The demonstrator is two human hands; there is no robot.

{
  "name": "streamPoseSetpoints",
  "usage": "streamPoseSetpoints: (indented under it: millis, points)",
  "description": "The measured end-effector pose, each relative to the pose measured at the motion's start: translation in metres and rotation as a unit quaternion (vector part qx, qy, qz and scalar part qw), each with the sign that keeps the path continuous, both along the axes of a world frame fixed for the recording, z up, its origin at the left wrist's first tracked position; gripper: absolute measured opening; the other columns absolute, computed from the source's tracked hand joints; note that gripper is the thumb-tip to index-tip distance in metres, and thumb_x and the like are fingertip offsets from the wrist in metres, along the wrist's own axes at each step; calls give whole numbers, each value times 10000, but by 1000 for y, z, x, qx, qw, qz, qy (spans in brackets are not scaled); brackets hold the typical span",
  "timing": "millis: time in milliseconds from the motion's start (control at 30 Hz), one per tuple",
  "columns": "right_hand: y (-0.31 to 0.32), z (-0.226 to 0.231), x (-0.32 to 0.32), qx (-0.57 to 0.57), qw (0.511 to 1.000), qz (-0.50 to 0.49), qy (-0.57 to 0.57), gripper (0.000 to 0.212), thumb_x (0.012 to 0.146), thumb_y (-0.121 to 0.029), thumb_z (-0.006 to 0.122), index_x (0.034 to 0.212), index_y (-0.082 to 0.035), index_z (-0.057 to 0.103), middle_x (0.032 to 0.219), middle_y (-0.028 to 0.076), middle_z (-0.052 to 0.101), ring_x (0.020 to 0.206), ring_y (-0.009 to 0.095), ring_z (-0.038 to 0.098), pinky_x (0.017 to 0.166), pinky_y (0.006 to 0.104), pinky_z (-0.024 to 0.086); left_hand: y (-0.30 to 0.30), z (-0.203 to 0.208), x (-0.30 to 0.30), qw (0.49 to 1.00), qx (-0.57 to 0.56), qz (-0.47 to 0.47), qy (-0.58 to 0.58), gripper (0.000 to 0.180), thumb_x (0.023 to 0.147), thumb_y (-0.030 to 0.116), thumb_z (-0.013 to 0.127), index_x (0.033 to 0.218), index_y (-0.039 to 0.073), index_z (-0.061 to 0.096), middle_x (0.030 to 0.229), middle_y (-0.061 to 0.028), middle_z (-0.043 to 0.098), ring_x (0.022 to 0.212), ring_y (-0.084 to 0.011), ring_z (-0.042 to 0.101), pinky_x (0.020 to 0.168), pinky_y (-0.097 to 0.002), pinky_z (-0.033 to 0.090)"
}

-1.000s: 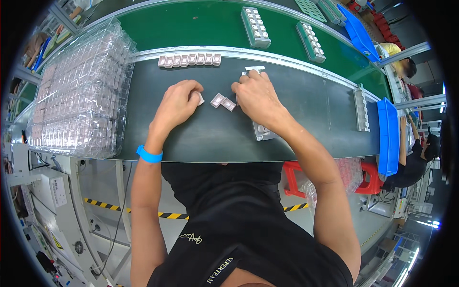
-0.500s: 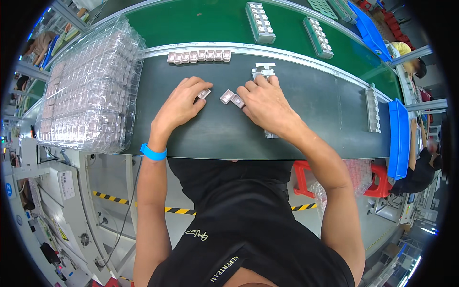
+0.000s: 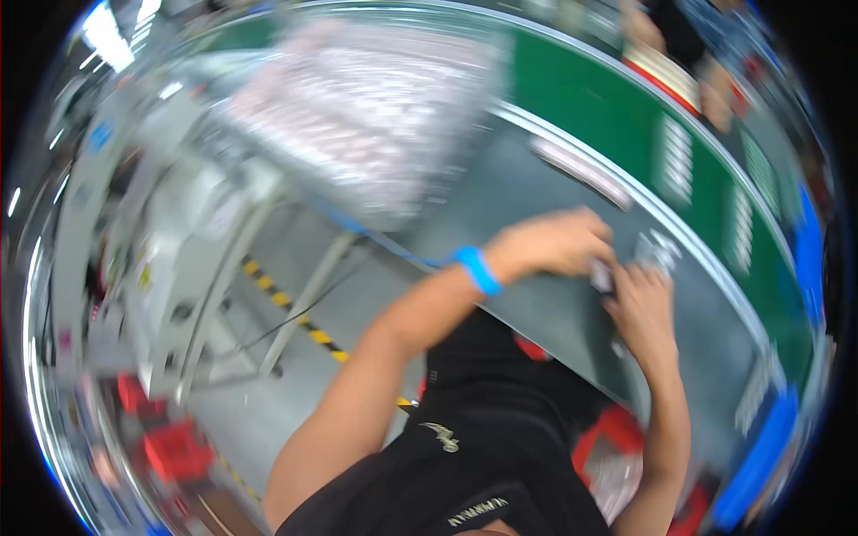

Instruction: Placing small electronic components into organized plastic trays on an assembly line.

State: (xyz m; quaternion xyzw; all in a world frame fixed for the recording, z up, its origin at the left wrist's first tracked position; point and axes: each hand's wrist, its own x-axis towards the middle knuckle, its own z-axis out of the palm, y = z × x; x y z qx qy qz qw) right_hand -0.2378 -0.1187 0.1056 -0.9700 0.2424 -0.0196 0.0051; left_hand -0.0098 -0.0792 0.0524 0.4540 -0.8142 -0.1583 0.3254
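Motion smears the view. My left hand (image 3: pixel 561 243), with a blue band (image 3: pixel 478 271) on its wrist, reaches over the dark work table (image 3: pixel 545 308). Its fingers are bent together at a small pale pink plastic part (image 3: pixel 601 275). Close by on the right, my right hand (image 3: pixel 645 308) has its fingertips near the same part; whether it grips anything is too blurred to see. Just beyond the right fingers lies a silvery metal fixture (image 3: pixel 659 252). A row of pale pink parts (image 3: pixel 581 171) lines the table's far edge.
A tall stack of clear plastic trays (image 3: pixel 357 116) stands at the table's left. Beyond the metal rail runs a green conveyor (image 3: pixel 572 80) with white-topped blocks (image 3: pixel 675 161). A blue bin (image 3: pixel 760 456) sits at the right end, beside a pale rack (image 3: pixel 758 389). Another person (image 3: pixel 688 36) is across the conveyor.
My view has swung to the left, so the table appears further right and tilted. My hands have come closer together, with the small part between them.
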Motion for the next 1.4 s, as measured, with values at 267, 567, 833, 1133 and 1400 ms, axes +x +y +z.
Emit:
streamPoseSetpoints:
  millis: [267,567,833,1133,1400]
  points:
    - [12,1,11,94,995,-18,-28,323,866,-89,750,1142,-9,602,1007,207,624,948,434,636,798,519,506,18,-26,-8,991,-39,111,-64,243,731,193,786,942,79,744,1011,-86,628,987,-295,579,847,-392,538]
    - [-1,-13,23,11,999,-36,-19,240,913,-189,733,916,4,591,919,200,620,842,431,635,714,528,499,21,-25,-16,982,-40,176,-62,331,696,225,827,942,31,724,1017,-102,620,1008,-289,576,812,-401,566]
    - [4,9,22,-17,999,31,26,539,708,-188,861,1169,-9,646,1062,145,649,1084,349,559,948,471,417,31,-33,-19,975,-51,208,-55,388,665,304,838,944,54,736,1032,-120,628,1039,-308,577,795,-429,557]
    - [-23,-7,7,2,993,109,42,650,653,-81,833,1252,-17,587,1079,153,661,1085,353,579,963,482,391,23,-43,-39,967,-69,231,-81,231,770,306,746,881,103,754,1007,-100,609,1028,-294,572,751,-405,544]
    - [-23,-13,28,61,995,81,19,418,704,-50,821,1069,7,627,959,206,653,923,427,634,820,514,478,34,-32,-38,962,-41,239,-127,213,807,289,737,900,101,766,1027,-97,613,1044,-284,572,757,-411,544]
